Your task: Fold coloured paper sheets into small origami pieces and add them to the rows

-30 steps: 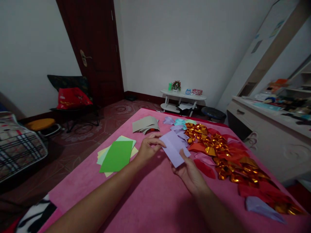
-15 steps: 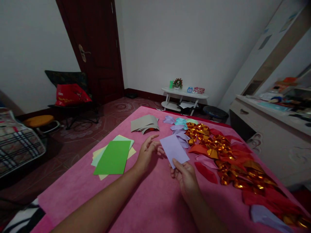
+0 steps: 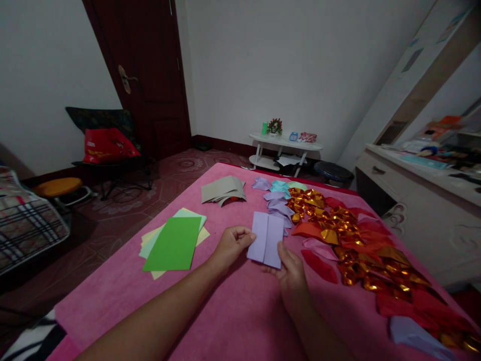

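Note:
A folded sheet of lavender paper point(image 3: 266, 238) is held up over the pink cloth, its two flaps meeting in a seam down the middle. My left hand point(image 3: 236, 243) pinches its left edge between thumb and fingers. On the lower right edge, my right hand point(image 3: 288, 268) grips it with the thumb in front and the fingers behind. Just beyond the sheet lie several folded lavender paper pieces point(image 3: 277, 203). Left of my hands, a green sheet point(image 3: 175, 244) rests on top of pale yellow and mint sheets.
Grey sheets point(image 3: 223, 189) lie in a curled stack farther back on the pink cloth point(image 3: 225, 316). Shiny gold folded pieces point(image 3: 308, 200) and red ones point(image 3: 319, 265) spread along the right side. Beyond stands a small white table point(image 3: 285, 142); a dresser point(image 3: 406, 190) is at the right.
The lavender paper has been turned over, so its seamed side now shows. My left hand, open and apart from it before, has closed on its left edge.

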`<action>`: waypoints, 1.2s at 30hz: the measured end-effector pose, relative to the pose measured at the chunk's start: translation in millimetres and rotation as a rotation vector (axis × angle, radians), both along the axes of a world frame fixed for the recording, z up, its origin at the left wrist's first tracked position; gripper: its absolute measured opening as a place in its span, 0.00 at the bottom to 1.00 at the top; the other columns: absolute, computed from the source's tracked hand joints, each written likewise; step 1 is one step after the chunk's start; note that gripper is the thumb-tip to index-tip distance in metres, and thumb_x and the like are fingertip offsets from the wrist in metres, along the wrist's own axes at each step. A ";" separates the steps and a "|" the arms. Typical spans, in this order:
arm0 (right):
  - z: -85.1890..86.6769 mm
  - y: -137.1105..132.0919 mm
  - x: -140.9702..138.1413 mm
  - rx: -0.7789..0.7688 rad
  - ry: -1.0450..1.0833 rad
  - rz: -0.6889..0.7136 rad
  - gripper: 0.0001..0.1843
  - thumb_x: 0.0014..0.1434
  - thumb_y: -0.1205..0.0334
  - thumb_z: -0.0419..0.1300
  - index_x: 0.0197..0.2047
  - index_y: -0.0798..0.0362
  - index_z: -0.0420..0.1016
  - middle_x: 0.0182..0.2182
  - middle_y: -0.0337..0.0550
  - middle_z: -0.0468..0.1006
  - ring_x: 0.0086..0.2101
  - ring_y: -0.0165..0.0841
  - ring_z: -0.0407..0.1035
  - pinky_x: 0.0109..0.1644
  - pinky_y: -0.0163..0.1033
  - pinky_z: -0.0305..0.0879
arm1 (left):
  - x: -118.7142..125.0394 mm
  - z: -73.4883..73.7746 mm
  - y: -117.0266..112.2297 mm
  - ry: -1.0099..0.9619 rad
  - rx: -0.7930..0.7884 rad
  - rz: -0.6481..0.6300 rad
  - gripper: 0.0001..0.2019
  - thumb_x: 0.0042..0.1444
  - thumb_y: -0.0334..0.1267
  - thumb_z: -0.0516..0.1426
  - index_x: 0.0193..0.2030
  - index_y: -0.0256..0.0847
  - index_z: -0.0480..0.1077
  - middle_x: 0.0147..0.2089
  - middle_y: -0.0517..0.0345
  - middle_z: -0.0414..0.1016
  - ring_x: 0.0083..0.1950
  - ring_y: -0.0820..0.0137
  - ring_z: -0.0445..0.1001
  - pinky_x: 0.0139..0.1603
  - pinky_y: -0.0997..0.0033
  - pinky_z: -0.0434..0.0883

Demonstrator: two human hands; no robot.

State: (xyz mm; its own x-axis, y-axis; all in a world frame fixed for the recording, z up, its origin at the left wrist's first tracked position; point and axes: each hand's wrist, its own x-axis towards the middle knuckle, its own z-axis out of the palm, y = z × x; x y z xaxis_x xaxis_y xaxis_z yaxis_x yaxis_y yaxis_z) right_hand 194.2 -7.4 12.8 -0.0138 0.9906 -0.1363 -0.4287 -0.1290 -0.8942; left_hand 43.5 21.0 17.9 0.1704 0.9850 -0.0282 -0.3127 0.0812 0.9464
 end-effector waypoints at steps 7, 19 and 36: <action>12.5 12.3 22.2 -0.012 -0.040 0.005 0.19 0.43 0.47 0.69 0.27 0.56 0.76 0.22 0.43 0.77 0.22 0.33 0.69 0.25 0.35 0.62 | -15.6 2.2 -1.9 0.334 0.105 -0.403 0.14 0.46 0.45 0.62 0.24 0.33 0.69 0.19 0.64 0.61 0.20 0.80 0.56 0.22 0.78 0.51; -4.7 15.1 24.2 0.086 -0.194 -0.110 0.16 0.45 0.55 0.68 0.18 0.56 0.69 0.14 0.34 0.67 0.17 0.24 0.59 0.22 0.29 0.54 | -24.3 -4.1 14.3 0.388 0.125 0.041 0.16 0.44 0.47 0.62 0.22 0.33 0.71 0.18 0.63 0.63 0.20 0.79 0.57 0.21 0.79 0.54; -2.4 12.6 18.8 0.156 -0.261 -0.063 0.28 0.43 0.61 0.70 0.48 0.52 0.68 0.32 0.42 0.79 0.27 0.33 0.72 0.22 0.32 0.64 | -20.0 1.8 8.5 0.163 0.083 -0.026 0.24 0.43 0.46 0.66 0.44 0.32 0.73 0.34 0.52 0.76 0.30 0.72 0.71 0.31 0.74 0.66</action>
